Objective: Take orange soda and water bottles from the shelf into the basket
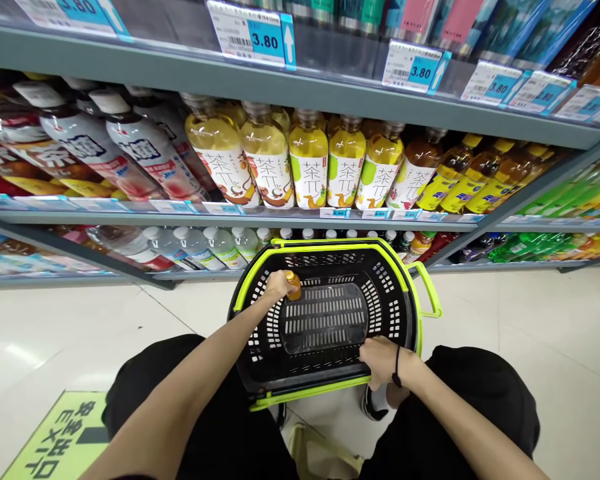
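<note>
A black shopping basket (325, 260) with lime-green trim stands in front of me, close to the shelves. Inside its left end, my left hand (279, 283) is closed around a small bottle (294, 287) of orange-brown drink with a yellowish cap. The bottle's lower part is at the basket floor; whether it rests there I cannot tell. My right hand (380, 360), with a dark band at the wrist, is wrapped over the basket's near rim on the right. Its fingertips are hidden inside the rim. A lime-green handle (427, 293) sticks out at the basket's right.
Beyond the basket, the shelf (280, 220) holds rows of drink bottles (309, 160), with more below. Price tags (253, 37) line the upper shelf edge. My knees flank the basket. A green exit sign (55, 433) lies on the floor at left; a pale stool (320, 447) is beneath me.
</note>
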`<action>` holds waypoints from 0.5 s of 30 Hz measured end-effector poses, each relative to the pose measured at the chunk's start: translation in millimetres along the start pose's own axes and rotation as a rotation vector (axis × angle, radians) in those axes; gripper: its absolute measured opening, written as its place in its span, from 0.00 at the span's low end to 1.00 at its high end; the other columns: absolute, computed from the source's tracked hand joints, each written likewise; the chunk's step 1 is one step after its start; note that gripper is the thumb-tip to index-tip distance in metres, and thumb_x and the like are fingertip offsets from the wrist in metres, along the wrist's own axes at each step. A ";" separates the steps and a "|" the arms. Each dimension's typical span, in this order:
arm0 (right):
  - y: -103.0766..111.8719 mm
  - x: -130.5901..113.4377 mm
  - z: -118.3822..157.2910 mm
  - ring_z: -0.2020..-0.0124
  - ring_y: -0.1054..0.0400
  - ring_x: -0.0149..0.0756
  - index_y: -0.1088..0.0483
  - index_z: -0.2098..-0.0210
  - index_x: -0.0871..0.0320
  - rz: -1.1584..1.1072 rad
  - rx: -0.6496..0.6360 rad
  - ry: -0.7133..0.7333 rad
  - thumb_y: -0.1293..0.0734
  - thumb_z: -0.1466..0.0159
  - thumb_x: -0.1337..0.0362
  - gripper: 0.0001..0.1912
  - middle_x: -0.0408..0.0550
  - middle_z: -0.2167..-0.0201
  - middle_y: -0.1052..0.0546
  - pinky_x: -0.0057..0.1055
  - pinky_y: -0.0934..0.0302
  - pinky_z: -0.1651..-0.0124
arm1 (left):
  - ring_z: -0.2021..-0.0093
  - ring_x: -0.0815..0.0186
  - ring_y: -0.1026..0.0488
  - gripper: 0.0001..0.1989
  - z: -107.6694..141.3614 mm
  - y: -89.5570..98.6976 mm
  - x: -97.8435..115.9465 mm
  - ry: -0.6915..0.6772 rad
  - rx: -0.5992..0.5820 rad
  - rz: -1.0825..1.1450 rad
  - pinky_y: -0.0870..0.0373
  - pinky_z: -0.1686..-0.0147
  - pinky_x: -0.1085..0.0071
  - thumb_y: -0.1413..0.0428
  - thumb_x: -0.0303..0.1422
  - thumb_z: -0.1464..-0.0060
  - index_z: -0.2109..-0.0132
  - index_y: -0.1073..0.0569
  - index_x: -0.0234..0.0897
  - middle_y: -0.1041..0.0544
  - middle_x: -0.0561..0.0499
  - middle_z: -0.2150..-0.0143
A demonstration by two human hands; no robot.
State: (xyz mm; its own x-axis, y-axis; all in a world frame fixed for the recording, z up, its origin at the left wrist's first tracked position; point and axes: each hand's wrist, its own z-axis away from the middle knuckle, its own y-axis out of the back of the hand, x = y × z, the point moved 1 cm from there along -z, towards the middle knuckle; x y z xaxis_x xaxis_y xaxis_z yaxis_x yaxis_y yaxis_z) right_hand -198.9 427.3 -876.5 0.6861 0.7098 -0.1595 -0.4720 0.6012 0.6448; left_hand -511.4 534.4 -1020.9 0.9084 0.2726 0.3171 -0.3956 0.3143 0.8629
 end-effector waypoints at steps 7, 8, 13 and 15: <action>3.2 1.9 -3.1 0.54 0.21 0.55 0.18 0.58 0.65 0.008 -0.025 0.018 0.19 0.50 0.60 0.22 0.60 0.60 0.17 0.35 0.30 0.53 | 0.49 0.55 0.24 0.19 -6.6 0.6 6.4 0.101 0.014 -0.053 0.27 0.47 0.54 0.35 0.39 0.43 0.50 0.25 0.31 0.22 0.42 0.51; 3.3 2.0 -4.3 0.54 0.21 0.56 0.18 0.59 0.65 0.004 -0.025 0.023 0.19 0.51 0.59 0.23 0.60 0.61 0.17 0.35 0.30 0.53 | 0.48 0.55 0.25 0.18 -5.8 1.1 7.2 0.089 0.022 -0.058 0.28 0.46 0.53 0.35 0.38 0.42 0.51 0.25 0.31 0.23 0.42 0.50; 6.9 0.4 -11.4 0.61 0.21 0.51 0.20 0.74 0.58 -0.048 0.021 -0.009 0.19 0.54 0.52 0.17 0.51 0.71 0.19 0.34 0.31 0.61 | 0.45 0.53 0.26 0.13 18.2 17.3 14.1 -0.107 0.080 -0.024 0.31 0.43 0.51 0.38 0.38 0.40 0.56 0.25 0.31 0.23 0.44 0.52; 12.6 0.7 -12.0 0.69 0.23 0.45 0.27 0.84 0.55 -0.204 0.068 -0.025 0.20 0.53 0.48 0.21 0.43 0.82 0.26 0.31 0.33 0.69 | 0.49 0.55 0.24 0.09 31.1 29.3 18.8 -0.167 0.093 -0.067 0.28 0.46 0.54 0.37 0.35 0.41 0.58 0.25 0.33 0.22 0.47 0.57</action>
State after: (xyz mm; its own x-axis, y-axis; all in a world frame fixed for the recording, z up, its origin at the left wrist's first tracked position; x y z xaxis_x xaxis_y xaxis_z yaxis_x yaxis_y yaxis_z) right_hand -211.0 439.9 -877.5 0.7775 0.5663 -0.2735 -0.2841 0.7043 0.6506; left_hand -501.7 520.5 -977.4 0.9451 0.0969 0.3121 -0.3265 0.2393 0.9144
